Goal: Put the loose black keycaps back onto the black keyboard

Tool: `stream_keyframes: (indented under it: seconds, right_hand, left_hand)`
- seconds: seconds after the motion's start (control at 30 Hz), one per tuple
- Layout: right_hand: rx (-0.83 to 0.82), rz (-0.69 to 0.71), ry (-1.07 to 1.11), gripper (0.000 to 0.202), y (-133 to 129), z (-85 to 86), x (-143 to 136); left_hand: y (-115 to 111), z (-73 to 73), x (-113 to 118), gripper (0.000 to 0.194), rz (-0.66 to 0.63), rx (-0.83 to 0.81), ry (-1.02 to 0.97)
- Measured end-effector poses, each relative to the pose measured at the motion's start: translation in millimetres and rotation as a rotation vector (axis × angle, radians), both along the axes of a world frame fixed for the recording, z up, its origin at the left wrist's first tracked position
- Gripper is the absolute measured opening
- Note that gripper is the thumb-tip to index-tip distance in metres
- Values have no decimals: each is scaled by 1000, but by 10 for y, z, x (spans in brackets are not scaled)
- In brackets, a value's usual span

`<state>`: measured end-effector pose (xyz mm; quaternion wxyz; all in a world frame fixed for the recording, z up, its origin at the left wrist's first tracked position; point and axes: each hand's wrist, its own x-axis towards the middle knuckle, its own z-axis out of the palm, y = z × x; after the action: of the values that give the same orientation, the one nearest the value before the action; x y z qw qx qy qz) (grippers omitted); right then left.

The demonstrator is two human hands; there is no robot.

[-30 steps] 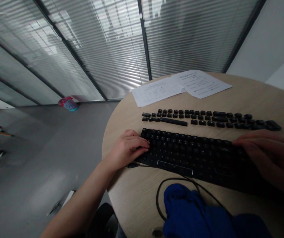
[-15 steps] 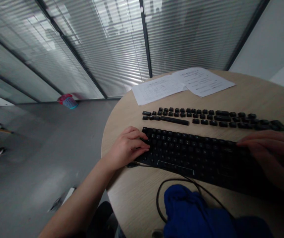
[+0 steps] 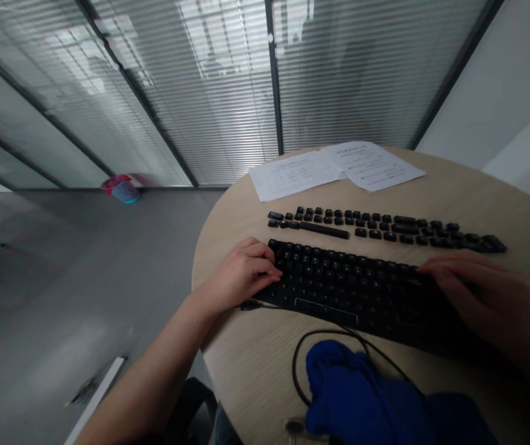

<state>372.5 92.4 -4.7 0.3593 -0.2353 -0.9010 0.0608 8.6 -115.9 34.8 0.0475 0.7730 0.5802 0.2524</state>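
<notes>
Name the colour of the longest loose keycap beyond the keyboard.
The long bar-shaped keycap is black, clearest in the head view.

On the table [image 3: 232,355], I see cloth [image 3: 353,395] and a cable [image 3: 293,369] before the keyboard [image 3: 339,278], loose keycaps [image 3: 404,228] behind it, papers [image 3: 302,176] behind those; left of the table, a wastebasket [image 3: 123,190] stands on the floor [image 3: 84,266].

left hand [image 3: 250,271], fingers bent, and right hand [image 3: 487,293] point inward.

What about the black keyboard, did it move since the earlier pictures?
No: the black keyboard keeps its place against the edge of the round table, with no shift I can see either way.
</notes>
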Motion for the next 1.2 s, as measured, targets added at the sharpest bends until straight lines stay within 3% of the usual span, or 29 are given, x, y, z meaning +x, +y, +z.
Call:
stream_keyframes:
  seconds: [0.3, 0.43, 0.53, 0.67, 0.8, 0.97, 1.1, 1.2]
  right_hand:
    - [101, 35, -168, 30, 16, -63, -72]
    - [71, 28, -183, 33, 26, -49, -78]
    - [62, 37, -237, 34, 29, -3, -92]
    - [44, 51, -294, 33, 62, 129, -238]
    - [46, 48, -269, 31, 188, 344, -653]
    - [-136, 64, -320, 20, 429, 571, -1485]
    - [-219, 32, -434, 14, 599, 564, -2114]
    - [-239, 26, -471, 15, 662, 514, -2423]
  left_hand:
    - [-84, -110, -81, 16, 12, 4, 40]
    - [-91, -153, -122, 17, -6, 118, -34]
    - [-56, -195, -180, 18, 110, 235, -148]
    - [11, -288, -251, 21, 215, 157, -247]
    - [52, -390, -277, 35, 143, 51, -205]
    - [80, -438, -294, 33, 90, 51, -224]
    - [77, -416, -295, 26, 87, 40, -265]
    - [64, -401, -292, 27, 103, 11, -267]
